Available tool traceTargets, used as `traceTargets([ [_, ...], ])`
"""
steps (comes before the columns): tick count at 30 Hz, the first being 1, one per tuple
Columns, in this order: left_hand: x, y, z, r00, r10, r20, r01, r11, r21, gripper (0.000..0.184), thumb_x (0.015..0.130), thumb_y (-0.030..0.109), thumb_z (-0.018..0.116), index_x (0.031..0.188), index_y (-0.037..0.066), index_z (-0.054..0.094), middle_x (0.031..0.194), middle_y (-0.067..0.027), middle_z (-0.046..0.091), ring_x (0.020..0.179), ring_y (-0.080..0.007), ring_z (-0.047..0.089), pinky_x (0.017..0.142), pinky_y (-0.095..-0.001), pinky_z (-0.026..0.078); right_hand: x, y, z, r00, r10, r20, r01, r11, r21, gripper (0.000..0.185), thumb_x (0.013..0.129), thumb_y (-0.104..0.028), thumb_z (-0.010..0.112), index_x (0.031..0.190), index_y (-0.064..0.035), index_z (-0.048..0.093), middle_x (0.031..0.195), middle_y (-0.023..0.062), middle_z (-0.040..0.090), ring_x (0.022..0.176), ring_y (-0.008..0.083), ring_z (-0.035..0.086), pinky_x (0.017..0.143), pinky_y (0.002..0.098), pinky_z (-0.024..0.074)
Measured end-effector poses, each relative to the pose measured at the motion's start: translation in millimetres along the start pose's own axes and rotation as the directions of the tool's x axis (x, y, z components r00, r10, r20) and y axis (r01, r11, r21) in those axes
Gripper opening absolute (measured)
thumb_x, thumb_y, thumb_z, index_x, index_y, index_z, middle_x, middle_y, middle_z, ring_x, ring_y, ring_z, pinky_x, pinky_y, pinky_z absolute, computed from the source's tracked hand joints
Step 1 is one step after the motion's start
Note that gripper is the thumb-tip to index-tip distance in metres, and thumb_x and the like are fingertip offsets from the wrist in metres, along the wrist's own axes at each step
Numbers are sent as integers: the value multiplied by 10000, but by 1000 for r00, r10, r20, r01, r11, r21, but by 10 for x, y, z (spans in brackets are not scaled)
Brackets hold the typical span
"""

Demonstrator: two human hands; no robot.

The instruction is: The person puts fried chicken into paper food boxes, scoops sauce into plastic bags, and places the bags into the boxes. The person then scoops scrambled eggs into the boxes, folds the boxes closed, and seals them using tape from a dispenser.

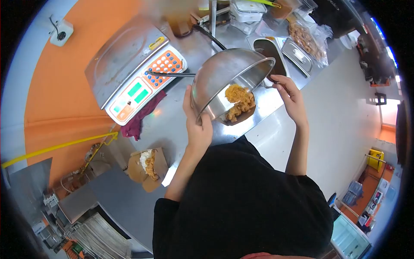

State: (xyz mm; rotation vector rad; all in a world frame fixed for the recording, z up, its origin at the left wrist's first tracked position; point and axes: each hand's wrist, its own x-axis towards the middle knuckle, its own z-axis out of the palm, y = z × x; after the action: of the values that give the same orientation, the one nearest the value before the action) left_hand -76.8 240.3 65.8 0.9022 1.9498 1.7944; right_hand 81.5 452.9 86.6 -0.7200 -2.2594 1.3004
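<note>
My left hand is closed on the near rim of a large steel mixing bowl, which is tilted with its mouth toward the lower right. Below that mouth is an open brown cardboard box holding fried chicken pieces. More golden-brown colour shows against the bowl's shiny inside; I cannot tell food from reflection there. My right hand is raised just right of the bowl, thumb and fingers pinched together beside a steel pan. What they pinch, if anything, is too small to make out.
Left of the bowl stands a digital scale, with a dark red cloth at its edge. Another open box holds rice and fried chicken at lower left. A steel lid and a plastic bag of food lie at the back right.
</note>
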Motion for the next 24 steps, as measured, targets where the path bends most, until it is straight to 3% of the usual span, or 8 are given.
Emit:
traceTargets([
  [7, -70, -274, -65, 973, -230, -15, 229, 971, -63, 643, 743, -68, 309, 1354, -4, 120, 1353, -168, 247, 1248, -261, 288, 1029, -324, 223, -99, -85, 14, 994, 94, -63, -91, 995, 45, 230, 874, -126, 493, 1073, -47, 578, 1053, 61, 562, 923, 156, 539, 837, 292, 412],
  [11, -107, -36, -154, 853, -503, -138, 490, 864, -116, 461, 756, -55, 399, 1216, -56, 357, 1222, -169, 404, 1104, -266, 428, 951, -322, 329, -206, -89, -21, 977, 180, 117, -177, 984, -33, 213, 857, -80, 495, 1049, -35, 575, 1033, 52, 563, 859, 129, 552, 767, 280, 442],
  [13, -208, 94, -301, 804, -570, -171, 589, 802, 96, 378, 759, -41, 424, 1136, -77, 424, 1158, -167, 457, 1042, -277, 472, 912, -335, 374, -249, -37, 9, 949, 171, 265, -141, 982, -127, 245, 809, 3, 471, 1029, -27, 575, 1013, 75, 555, 857, 149, 555, 710, 296, 467],
  [15, -439, 16, -524, 877, -444, -183, 468, 702, 537, 300, 768, -13, 444, 1054, -101, 466, 1098, -164, 495, 977, -289, 512, 870, -355, 417, -295, -108, 192, 978, 70, 198, -13, 961, -275, 287, 777, 38, 446, 1026, -25, 574, 993, 93, 546, 877, 188, 545, 718, 314, 467],
  [17, -727, -205, -723, 940, -259, -220, 340, 714, 612, 324, 772, 29, 447, 1074, -88, 451, 1098, -168, 486, 965, -301, 531, 829, -395, 466, -336, 2, 337, 982, -22, 190, 99, 909, -405, 379, 707, 93, 394, 1024, -18, 569, 957, 126, 525, 927, 261, 512, 783, 344, 449],
  [18, -805, -232, -763, 855, -378, -354, 465, 862, 203, 348, 769, 37, 448, 1097, -78, 433, 1106, -171, 481, 972, -306, 530, 823, -413, 475, -335, -24, 337, 978, -13, 210, 94, 920, -380, 376, 700, 87, 399, 1021, -17, 565, 968, 132, 525, 947, 276, 505, 808, 356, 435],
  [20, -930, -276, -813, 621, -687, -378, 348, 673, -652, 400, 764, 54, 452, 1144, -58, 397, 1121, -177, 471, 987, -318, 529, 812, -448, 494, -333, -101, 331, 966, 2, 257, 86, 940, -329, 373, 685, 74, 409, 1015, -14, 556, 990, 145, 526, 986, 307, 491, 859, 380, 408],
  [24, -1153, -436, -777, 573, -762, -302, 462, 604, -649, 507, 754, 39, 448, 1234, -11, 293, 1173, -183, 424, 1028, -341, 510, 807, -504, 500, -334, 14, 415, 980, 163, 112, -139, 970, -198, 404, 684, 88, 386, 1044, -2, 545, 1026, 154, 528, 997, 309, 492, 877, 372, 398],
])
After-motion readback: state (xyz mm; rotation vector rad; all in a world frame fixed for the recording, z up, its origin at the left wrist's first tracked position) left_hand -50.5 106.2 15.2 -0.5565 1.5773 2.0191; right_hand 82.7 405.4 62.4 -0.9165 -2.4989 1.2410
